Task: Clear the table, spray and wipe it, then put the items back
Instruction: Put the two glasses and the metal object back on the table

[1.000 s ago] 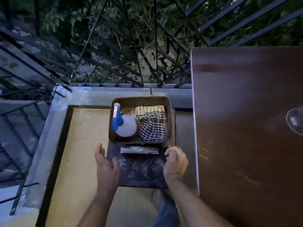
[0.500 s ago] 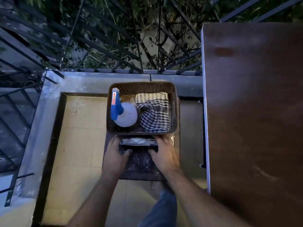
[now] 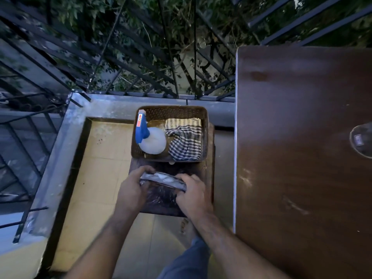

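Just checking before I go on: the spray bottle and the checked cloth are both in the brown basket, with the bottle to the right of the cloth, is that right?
Not quite. Both are in the basket, but the spray bottle sits to the left of the cloth, not the right. The head view shows it.

A black metal railing [image 3: 124, 63] of slanted bars runs across the top and down the left side; behind it hangs dense green foliage [image 3: 112, 21], with pale ground showing between the leaves; a grey concrete ledge [image 3: 112, 105] sits under the bars and turns down the left edge; inside it lies a yellowish tiled floor [image 3: 100, 178], speckled with dark spots near the far corner; a blue trouser leg [image 3: 185, 260] shows at the bottom of the view
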{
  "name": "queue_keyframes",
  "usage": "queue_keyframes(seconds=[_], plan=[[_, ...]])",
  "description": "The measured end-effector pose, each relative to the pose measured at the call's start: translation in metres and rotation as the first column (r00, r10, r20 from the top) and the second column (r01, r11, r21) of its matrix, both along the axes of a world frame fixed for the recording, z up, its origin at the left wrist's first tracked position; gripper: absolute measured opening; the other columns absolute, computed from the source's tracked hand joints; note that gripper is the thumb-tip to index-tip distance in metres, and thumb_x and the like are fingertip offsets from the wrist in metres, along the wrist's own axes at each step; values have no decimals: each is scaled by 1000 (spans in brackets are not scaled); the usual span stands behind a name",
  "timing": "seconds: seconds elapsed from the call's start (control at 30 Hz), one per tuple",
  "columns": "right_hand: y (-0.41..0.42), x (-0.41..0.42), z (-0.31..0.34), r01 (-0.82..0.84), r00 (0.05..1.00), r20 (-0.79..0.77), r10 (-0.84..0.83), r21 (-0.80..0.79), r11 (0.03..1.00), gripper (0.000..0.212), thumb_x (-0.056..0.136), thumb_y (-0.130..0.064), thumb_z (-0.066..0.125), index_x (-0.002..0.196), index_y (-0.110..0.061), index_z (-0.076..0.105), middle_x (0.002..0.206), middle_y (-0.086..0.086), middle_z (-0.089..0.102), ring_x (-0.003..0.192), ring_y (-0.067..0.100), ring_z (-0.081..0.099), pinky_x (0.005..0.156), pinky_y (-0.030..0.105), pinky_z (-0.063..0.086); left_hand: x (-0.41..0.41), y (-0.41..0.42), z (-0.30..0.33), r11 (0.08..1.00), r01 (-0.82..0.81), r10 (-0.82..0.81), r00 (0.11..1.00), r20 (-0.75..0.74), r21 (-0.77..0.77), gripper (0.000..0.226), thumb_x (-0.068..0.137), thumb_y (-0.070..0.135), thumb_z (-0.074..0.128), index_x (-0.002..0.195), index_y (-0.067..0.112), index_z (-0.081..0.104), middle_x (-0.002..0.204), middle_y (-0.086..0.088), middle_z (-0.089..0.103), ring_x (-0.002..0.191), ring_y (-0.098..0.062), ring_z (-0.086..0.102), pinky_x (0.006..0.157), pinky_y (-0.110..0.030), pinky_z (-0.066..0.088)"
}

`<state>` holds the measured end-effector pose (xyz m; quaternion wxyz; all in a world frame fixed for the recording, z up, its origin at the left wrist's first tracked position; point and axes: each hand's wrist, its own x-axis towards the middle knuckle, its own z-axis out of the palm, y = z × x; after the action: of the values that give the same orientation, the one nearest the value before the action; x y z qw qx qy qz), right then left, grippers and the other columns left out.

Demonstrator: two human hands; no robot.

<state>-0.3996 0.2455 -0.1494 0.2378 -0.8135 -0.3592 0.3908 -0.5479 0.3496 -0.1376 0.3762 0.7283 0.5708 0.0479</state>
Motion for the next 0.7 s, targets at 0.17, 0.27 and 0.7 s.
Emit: queue_keyframes(seconds=[0.17,0.27,0.7], plan=[[-16,27,47,-54,998,-33,58,109,993,49,80,-17,61,127,-28,66,121,-3,66,111,20,62,100,32,48,16,-9,47,997,73,-74,997,19,38,32,88,1,70,109,25,70,104,0,74,100,-21,68,88,-35,50],[-28,53,78,-79,996,-28,85,173,982,51,80,-17,62,129,-29,65,124,-4,69,113,16,62,100,23,44,36,-16,80,1000,28,-29,997,71,12,48,85,-4,70,97,43,65,102,-2,72,96,-24,69,89,-36,52],[-107,216,177,-25,986,163,-41,385,923,53,82,-44,63,133,-42,51,118,-13,71,105,10,62,87,18,42,217,-65,191,942,217,-286,918,275,258,53,89,-2,70,114,44,66,118,20,69,107,7,62,93,5,35]])
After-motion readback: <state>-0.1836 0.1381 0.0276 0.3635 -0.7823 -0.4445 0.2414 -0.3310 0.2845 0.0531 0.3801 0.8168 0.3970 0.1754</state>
